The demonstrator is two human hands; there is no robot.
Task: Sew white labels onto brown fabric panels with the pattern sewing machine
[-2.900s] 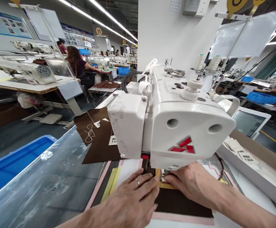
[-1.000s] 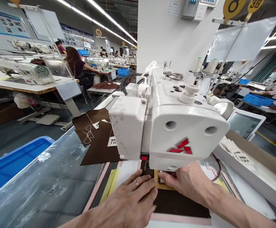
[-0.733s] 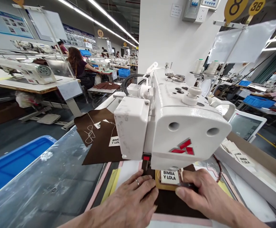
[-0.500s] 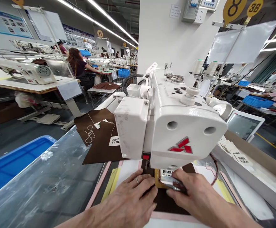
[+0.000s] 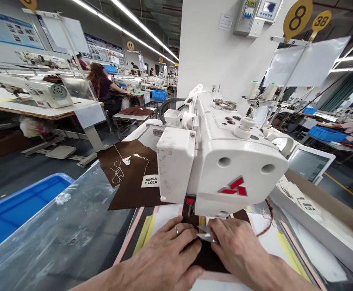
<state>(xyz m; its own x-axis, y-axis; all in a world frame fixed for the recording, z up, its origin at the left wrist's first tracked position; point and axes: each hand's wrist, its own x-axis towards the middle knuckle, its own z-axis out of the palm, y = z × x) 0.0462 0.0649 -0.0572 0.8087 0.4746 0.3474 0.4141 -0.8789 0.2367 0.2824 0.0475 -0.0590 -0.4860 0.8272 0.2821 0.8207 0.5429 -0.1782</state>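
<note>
My left hand (image 5: 167,254) lies flat with fingers spread on a dark brown fabric piece (image 5: 208,260), just under the head of the white sewing machine (image 5: 231,161). A ring shows on one finger. My right hand (image 5: 237,250) is beside it, fingers pinched on a small silvery metal tool (image 5: 206,235) whose tip points at the needle area. The two hands almost touch. The machine head hides the needle and the label spot.
Brown pieces with a white "BIMBA Y LOLA" label (image 5: 134,182) lie behind the machine on the left. Nearby are a blue bin (image 5: 15,210) at left, a stack of labels (image 5: 300,200), a touch screen (image 5: 311,163), and a pink template frame (image 5: 127,240). Other workers sit far off.
My right hand drew back from the label, came back holding a metal tool and moved it left under the machine head. The label is now hidden. My left hand stayed flat.
</note>
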